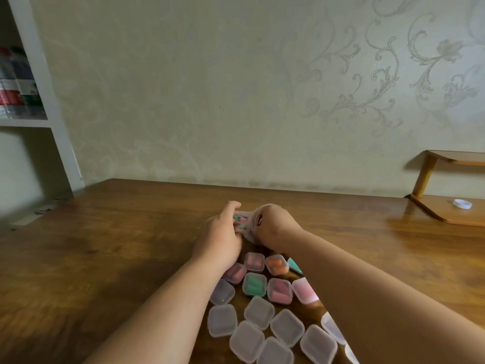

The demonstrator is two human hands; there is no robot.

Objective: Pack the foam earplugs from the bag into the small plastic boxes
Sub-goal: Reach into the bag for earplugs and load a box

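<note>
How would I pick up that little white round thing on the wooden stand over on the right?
From above, most likely, pinching the white round cap across its rim. It lies flat and low on the wooden stand's base, so there's little side wall to hold, and nothing stands close beside it.

On the counter, the left hand and right hand both grip the clear bag, with coloured earplugs showing through it. Just nearer than the bag lie filled boxes holding pink, orange and green plugs. Nearer still lie cloudy boxes. Far right of the bag, a white cap sits on a wooden stand.
</note>
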